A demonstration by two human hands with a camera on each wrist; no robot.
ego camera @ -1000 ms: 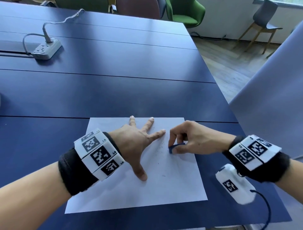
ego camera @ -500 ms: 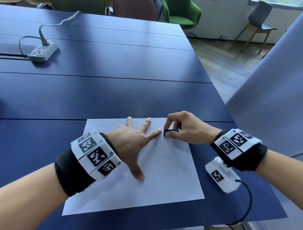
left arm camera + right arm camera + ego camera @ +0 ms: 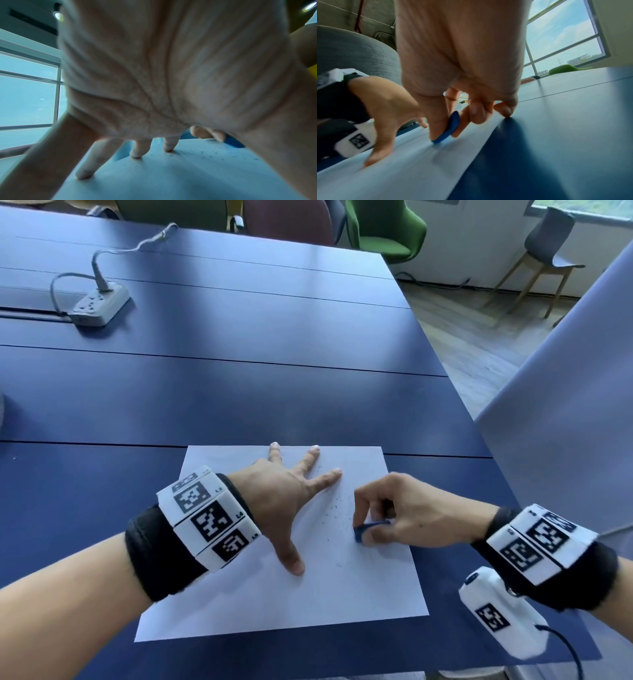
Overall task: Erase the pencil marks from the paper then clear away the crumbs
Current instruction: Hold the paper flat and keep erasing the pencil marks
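A white sheet of paper point(image 3: 342, 604) lies on the dark blue table point(image 3: 239, 392) near its front edge. My left hand point(image 3: 291, 494) presses flat on the sheet with fingers spread. My right hand point(image 3: 387, 515) pinches a small blue eraser point(image 3: 363, 530) between thumb and fingers, its lower edge on the paper right of centre. Dark eraser crumbs point(image 3: 337, 505) are scattered between the two hands. In the right wrist view the eraser point(image 3: 449, 128) touches the paper point(image 3: 402, 169); the left wrist view shows spread fingertips point(image 3: 137, 152) on the sheet among crumbs point(image 3: 205, 152).
A white power strip point(image 3: 99, 304) with its cable sits at the table's far left. Green and dark red chairs point(image 3: 383, 227) stand behind the table, a grey chair point(image 3: 548, 241) at the far right. The table's right edge point(image 3: 479, 422) runs close to my right wrist.
My right hand with the eraser went up the sheet towards the left index fingertip, then came back down and right. More crumbs lie on the paper. The left hand stays pressed.
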